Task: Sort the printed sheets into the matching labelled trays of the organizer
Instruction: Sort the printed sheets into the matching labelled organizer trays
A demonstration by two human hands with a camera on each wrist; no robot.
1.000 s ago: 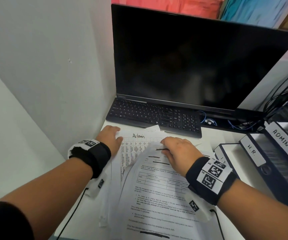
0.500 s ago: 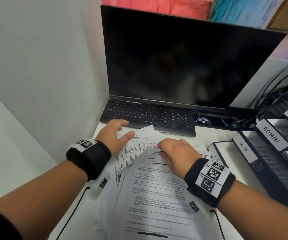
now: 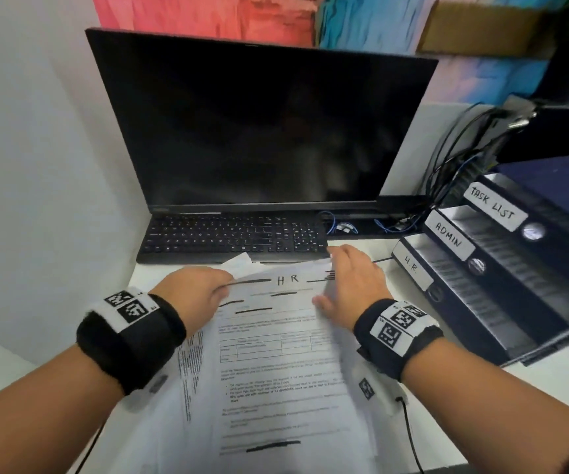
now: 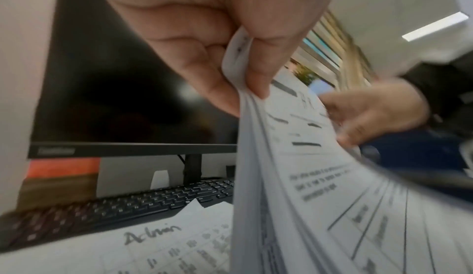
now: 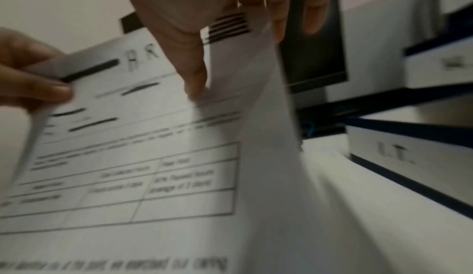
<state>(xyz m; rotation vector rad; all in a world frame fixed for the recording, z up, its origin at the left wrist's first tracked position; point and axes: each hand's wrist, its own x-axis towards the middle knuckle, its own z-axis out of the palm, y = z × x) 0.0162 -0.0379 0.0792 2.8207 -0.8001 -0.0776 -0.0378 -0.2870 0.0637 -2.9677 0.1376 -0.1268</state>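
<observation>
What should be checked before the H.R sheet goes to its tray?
1. Sheet heading reads H.R: ok.
2. Left hand pinches its top left corner: ok.
3. Right hand holds its top right edge: ok.
4. H.R tray label readable, to the right of the hands: ok.
5. Only one sheet held: cannot tell; several edges fan under the left fingers.
6. Admin sheet lies on the desk, apart from the held one: ok.
</observation>
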